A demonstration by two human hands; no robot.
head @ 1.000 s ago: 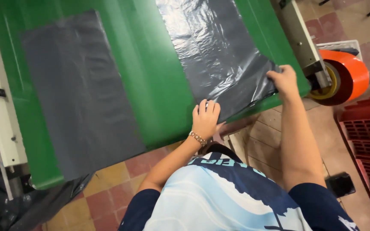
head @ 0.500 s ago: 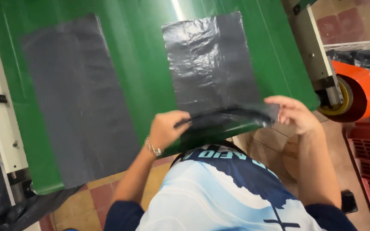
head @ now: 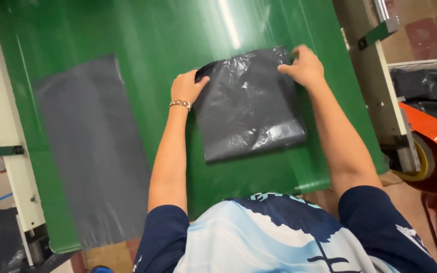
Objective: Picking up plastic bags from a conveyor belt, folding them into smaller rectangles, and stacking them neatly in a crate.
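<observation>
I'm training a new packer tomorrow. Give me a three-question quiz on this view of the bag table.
1. True or false: both hands rest on the folded black plastic bag.
2. What colour is the table surface?
A red
B green
C white
3. Which wrist wears the bracelet?

Key:
1. True: the left hand and the right hand press its far corners.
2. B
3. The left. A second, flat grey bag lies beside that arm.

both hands, left hand (head: pixel 186 87) and right hand (head: pixel 303 67), press a folded black bag (head: pixel 249 106) on the green table (head: pixel 153 40).
</observation>
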